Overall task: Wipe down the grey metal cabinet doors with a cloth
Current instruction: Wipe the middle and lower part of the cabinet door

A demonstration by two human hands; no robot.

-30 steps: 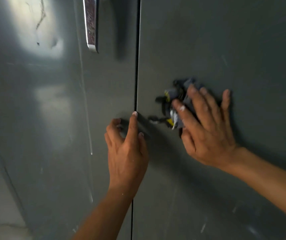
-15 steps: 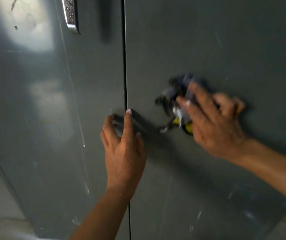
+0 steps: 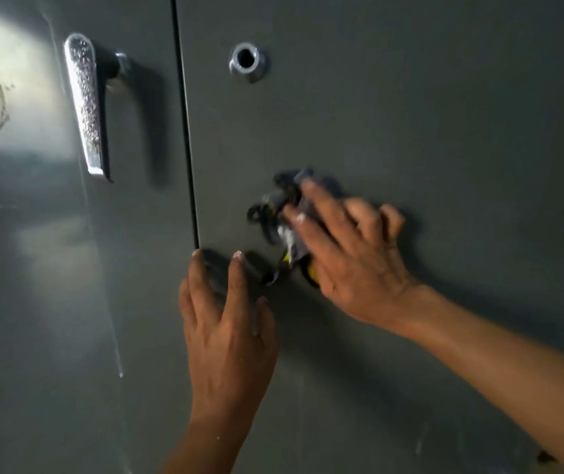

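The right hand (image 3: pixel 352 261) hides most of the motion-blurred cloth (image 3: pixel 284 213).

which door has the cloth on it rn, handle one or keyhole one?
The right door, with the round keyhole. The right hand presses the cloth there.

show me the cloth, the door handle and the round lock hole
cloth (image 3: pixel 285 203): head view, bunched dark fabric above the fingers
door handle (image 3: pixel 86 104): head view, middle of the chrome lever
round lock hole (image 3: pixel 246 59): head view, its dark centre
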